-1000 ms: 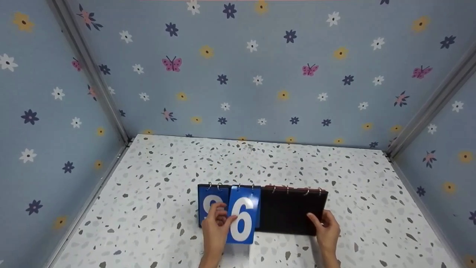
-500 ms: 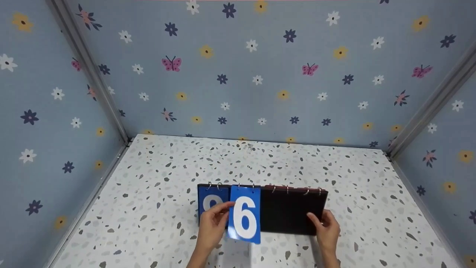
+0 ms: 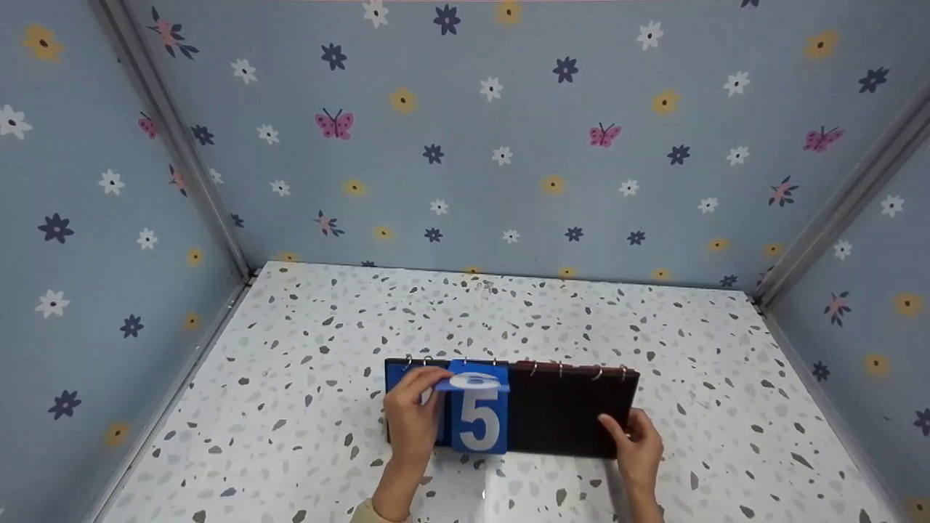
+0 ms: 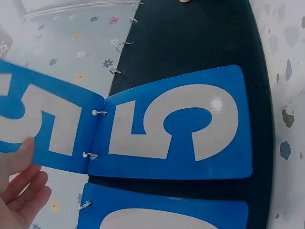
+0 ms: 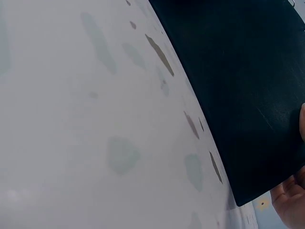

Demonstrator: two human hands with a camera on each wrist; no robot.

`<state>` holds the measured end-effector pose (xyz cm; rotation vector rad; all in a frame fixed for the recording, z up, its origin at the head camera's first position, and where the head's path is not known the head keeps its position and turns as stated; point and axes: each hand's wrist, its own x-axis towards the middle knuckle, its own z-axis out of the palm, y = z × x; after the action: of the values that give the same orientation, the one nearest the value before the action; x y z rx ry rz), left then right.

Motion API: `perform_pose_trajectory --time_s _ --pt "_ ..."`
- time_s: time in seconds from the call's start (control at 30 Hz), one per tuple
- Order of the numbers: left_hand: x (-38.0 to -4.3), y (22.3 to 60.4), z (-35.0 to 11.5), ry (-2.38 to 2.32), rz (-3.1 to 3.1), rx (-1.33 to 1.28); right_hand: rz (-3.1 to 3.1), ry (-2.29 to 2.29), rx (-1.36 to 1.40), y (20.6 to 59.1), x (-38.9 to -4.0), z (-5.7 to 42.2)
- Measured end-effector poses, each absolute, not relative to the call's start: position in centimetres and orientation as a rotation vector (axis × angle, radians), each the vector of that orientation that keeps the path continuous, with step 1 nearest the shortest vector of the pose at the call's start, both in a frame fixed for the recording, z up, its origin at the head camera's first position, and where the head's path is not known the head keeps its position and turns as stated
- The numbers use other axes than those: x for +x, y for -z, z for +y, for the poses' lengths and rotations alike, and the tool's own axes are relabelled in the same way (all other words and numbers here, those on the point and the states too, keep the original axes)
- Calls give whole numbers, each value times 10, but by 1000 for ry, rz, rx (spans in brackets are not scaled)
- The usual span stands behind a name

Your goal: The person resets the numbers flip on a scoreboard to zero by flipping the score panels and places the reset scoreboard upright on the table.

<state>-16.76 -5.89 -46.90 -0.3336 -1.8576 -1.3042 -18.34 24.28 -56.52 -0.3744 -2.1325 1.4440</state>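
A black flip scoreboard (image 3: 556, 414) stands propped on the table with ringed number cards along its top edge. My left hand (image 3: 414, 418) pinches a blue number card (image 3: 474, 382) by its side, tipped up over the rings. Below it a blue card with a white 5 (image 3: 479, 428) hangs against the board. In the left wrist view the lifted card (image 4: 62, 105) also bears a 5 on its visible side, the thumb pressed on it. My right hand (image 3: 639, 450) grips the board's right end, thumb in front; its fingers (image 5: 288, 191) show beyond the board's edge (image 5: 238, 95).
Another blue card (image 3: 394, 374) hangs at the board's left end, largely behind the left hand. Metal rings (image 3: 560, 371) run along the top. Speckled white table (image 3: 349, 312) surrounds the board, with flower-patterned panels (image 3: 465, 131) behind and at both sides.
The left hand has taken the card with the 6 by its side and swung it upward, uncovering the 5 beneath. The right hand keeps its grip in the same place.
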Motion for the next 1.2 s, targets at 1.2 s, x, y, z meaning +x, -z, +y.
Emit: perform_pose_trajectory --time_s 1.2 --pt "-243 445 -49 1152 -2032 -255 -2119 -1465 -333 565 -184 243"
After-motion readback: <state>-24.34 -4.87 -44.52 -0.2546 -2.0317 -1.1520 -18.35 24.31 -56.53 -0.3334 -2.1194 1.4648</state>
